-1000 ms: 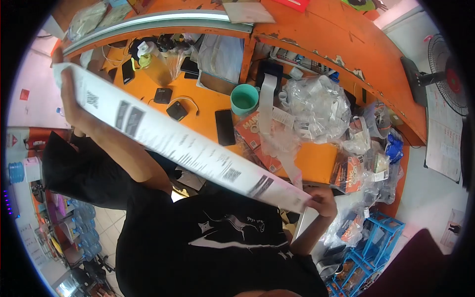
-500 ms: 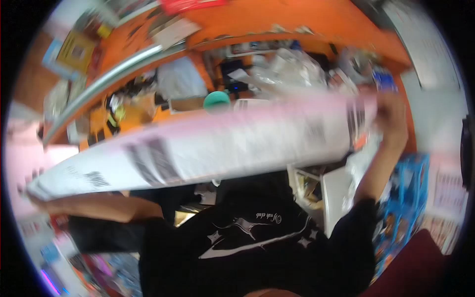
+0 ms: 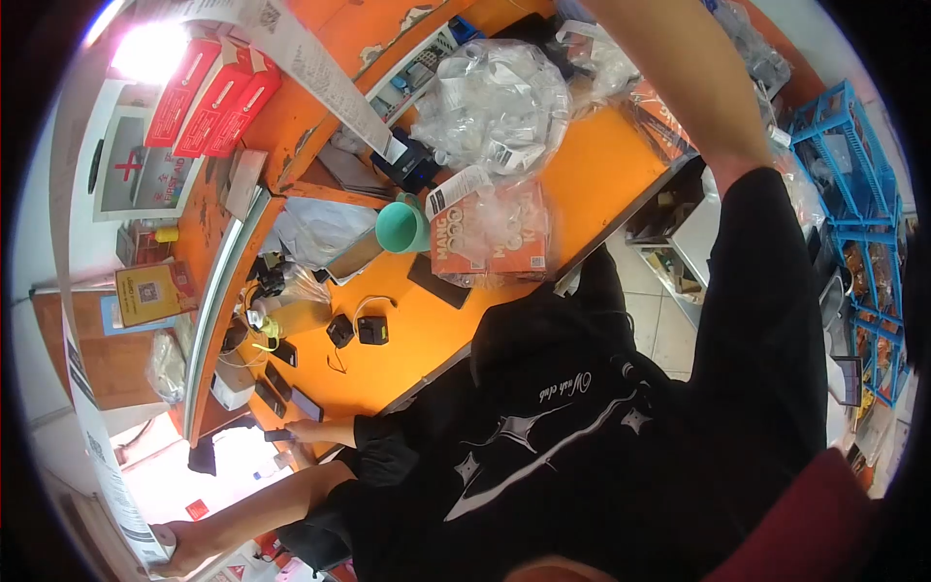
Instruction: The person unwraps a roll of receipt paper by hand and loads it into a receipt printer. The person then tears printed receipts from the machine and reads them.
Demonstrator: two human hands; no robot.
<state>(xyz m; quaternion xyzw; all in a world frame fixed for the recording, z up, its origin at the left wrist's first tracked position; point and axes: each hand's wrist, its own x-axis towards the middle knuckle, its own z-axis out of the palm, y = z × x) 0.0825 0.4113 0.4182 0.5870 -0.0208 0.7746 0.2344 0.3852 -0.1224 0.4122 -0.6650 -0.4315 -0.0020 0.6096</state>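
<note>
My left hand [image 3: 176, 548], at the lower left, is closed on the lower end of a long printed receipt strip [image 3: 92, 427]. The strip rises along the left edge of the view. Another stretch of printed receipt paper [image 3: 320, 82] slants from the top left down to a small black printer [image 3: 407, 160] on the counter; where the stretches join is out of view. My right forearm [image 3: 679, 68] reaches up across the top right, and its hand lies beyond the frame edge. Below that arm are a clear plastic bag bundle [image 3: 499, 107] and orange-printed packets [image 3: 490, 233].
On the orange counter [image 3: 388, 359] stand a green cup [image 3: 400, 228], small black devices [image 3: 372, 330] and several phones. Another person's hand [image 3: 325, 432] holds a dark phone at the counter's left end. Blue crates [image 3: 853, 194] are stacked on the right; red boxes [image 3: 213, 97] sit upper left.
The paper stretched between both hands close to the camera has swung up and left. My right hand has risen out of view; my left hand has moved lower. The counter is now uncovered.
</note>
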